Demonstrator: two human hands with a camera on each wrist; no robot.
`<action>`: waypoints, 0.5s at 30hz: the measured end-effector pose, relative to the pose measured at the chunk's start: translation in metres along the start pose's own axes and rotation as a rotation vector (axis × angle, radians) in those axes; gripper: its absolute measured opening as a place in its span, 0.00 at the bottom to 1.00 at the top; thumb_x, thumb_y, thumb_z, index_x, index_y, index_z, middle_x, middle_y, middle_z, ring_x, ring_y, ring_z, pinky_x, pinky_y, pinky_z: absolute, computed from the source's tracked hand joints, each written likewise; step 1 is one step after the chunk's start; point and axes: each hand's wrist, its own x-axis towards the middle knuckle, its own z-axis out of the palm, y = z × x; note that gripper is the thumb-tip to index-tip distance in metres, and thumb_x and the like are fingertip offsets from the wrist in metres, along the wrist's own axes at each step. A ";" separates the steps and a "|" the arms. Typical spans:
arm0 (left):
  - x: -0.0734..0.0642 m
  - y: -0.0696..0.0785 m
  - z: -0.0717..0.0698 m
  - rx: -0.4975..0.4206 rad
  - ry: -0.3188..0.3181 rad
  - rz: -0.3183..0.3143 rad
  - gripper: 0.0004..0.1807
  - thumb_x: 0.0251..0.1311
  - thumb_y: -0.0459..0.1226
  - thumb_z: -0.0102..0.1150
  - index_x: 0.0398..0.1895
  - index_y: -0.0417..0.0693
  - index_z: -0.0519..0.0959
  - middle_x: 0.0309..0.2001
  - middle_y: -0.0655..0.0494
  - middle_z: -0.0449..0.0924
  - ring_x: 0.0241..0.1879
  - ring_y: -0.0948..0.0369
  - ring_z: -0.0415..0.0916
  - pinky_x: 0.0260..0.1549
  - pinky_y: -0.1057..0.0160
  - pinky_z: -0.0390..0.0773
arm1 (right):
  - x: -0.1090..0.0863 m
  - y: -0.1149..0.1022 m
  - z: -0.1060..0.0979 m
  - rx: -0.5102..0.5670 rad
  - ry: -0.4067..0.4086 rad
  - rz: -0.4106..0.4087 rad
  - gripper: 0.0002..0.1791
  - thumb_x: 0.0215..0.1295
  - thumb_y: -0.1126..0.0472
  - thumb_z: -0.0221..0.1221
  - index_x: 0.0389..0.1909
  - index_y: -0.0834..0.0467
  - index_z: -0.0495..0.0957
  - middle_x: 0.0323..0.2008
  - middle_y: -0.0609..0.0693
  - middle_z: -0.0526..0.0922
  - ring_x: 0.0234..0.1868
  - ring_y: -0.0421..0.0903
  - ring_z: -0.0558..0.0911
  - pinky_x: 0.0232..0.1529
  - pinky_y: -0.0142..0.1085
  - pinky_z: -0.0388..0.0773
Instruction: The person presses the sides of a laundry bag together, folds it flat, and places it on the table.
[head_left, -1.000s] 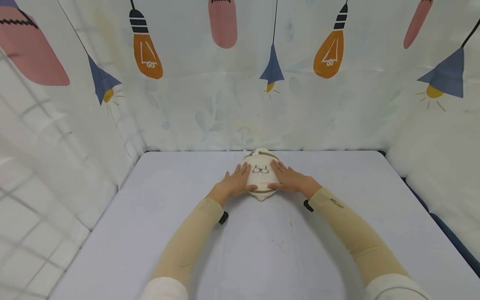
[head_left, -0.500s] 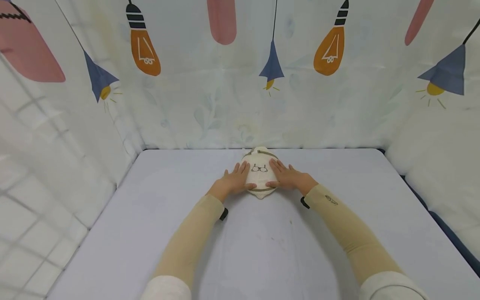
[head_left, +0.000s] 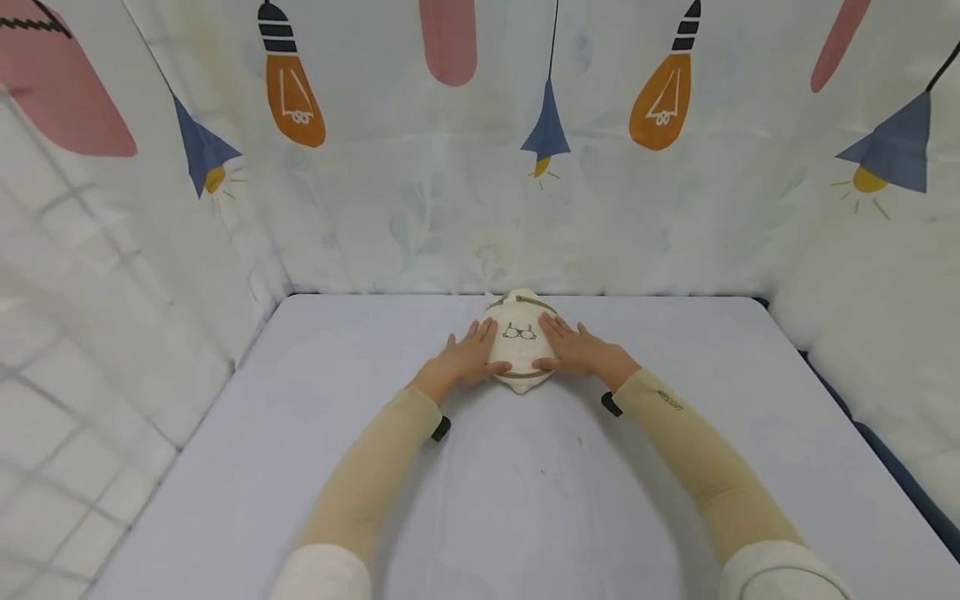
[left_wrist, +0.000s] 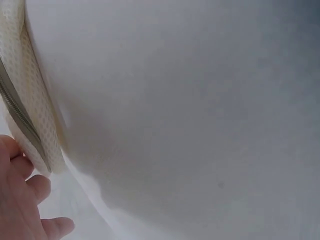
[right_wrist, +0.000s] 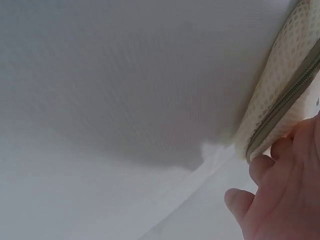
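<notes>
A rounded cream mesh wash bag [head_left: 519, 350] with a zipper lies at the far edge of the table. Drawn on its top is a pair of glasses in dark lines. My left hand [head_left: 467, 356] rests on its left side, fingers extended and thumb toward its near end. On the opposite side, my right hand [head_left: 579, 352] touches it in the same way. Mesh edging and an olive zipper show on the wash bag [left_wrist: 37, 100] in the left wrist view, beside my fingers. The right wrist view also shows the mesh wash bag [right_wrist: 272, 95] against my fingertips.
A white-covered table [head_left: 517, 483] spreads beneath both arms. Behind it hangs a pale curtain [head_left: 360, 208] printed with lamps and bulbs. Similar light fabric bounds the left and right sides. Dark bands [head_left: 446, 428] sit at the wrists.
The head view has shifted slightly. Both hands stay on the wash bag, which keeps its place at the far edge.
</notes>
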 end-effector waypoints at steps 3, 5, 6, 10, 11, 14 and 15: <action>-0.001 0.000 0.002 -0.006 0.001 0.009 0.52 0.75 0.63 0.43 0.83 0.40 0.34 0.83 0.46 0.30 0.80 0.49 0.30 0.74 0.34 0.39 | -0.001 -0.001 0.000 -0.006 0.002 0.003 0.52 0.80 0.39 0.47 0.80 0.68 0.28 0.81 0.63 0.31 0.80 0.60 0.33 0.76 0.61 0.33; -0.001 0.001 0.002 -0.009 0.009 0.012 0.52 0.75 0.63 0.44 0.83 0.39 0.35 0.83 0.46 0.31 0.81 0.48 0.31 0.74 0.34 0.39 | -0.001 -0.001 -0.001 -0.013 -0.002 0.008 0.52 0.80 0.38 0.47 0.80 0.68 0.28 0.81 0.63 0.31 0.80 0.60 0.33 0.76 0.62 0.34; -0.001 0.001 0.003 -0.009 0.013 0.013 0.52 0.75 0.63 0.44 0.83 0.39 0.35 0.83 0.46 0.31 0.81 0.48 0.31 0.74 0.34 0.40 | 0.000 0.000 0.000 -0.026 -0.005 0.012 0.52 0.80 0.38 0.46 0.80 0.68 0.28 0.81 0.62 0.31 0.80 0.59 0.33 0.76 0.62 0.35; 0.000 0.000 0.006 -0.012 0.023 0.006 0.52 0.75 0.62 0.44 0.83 0.39 0.35 0.83 0.46 0.30 0.81 0.48 0.31 0.74 0.34 0.41 | 0.005 0.003 0.002 -0.052 -0.030 0.024 0.53 0.79 0.36 0.44 0.80 0.66 0.27 0.81 0.61 0.29 0.80 0.58 0.32 0.76 0.62 0.35; 0.000 0.000 0.006 -0.013 0.023 0.004 0.52 0.75 0.62 0.44 0.83 0.39 0.35 0.83 0.46 0.31 0.80 0.48 0.31 0.73 0.34 0.41 | 0.007 0.004 0.002 -0.052 -0.034 0.025 0.53 0.80 0.36 0.44 0.80 0.66 0.27 0.81 0.61 0.29 0.80 0.59 0.32 0.76 0.63 0.35; 0.000 0.000 0.006 -0.013 0.019 0.001 0.52 0.75 0.62 0.44 0.83 0.39 0.35 0.83 0.46 0.31 0.80 0.48 0.31 0.73 0.34 0.41 | 0.009 0.004 0.004 -0.049 -0.042 0.031 0.53 0.80 0.36 0.45 0.80 0.66 0.27 0.81 0.61 0.29 0.80 0.59 0.32 0.75 0.63 0.35; -0.001 0.000 0.005 -0.011 0.015 -0.001 0.52 0.75 0.62 0.45 0.83 0.39 0.35 0.83 0.46 0.31 0.80 0.48 0.32 0.73 0.34 0.41 | 0.010 0.003 0.005 -0.049 -0.044 0.034 0.53 0.80 0.36 0.45 0.80 0.66 0.27 0.81 0.61 0.29 0.81 0.59 0.33 0.75 0.63 0.35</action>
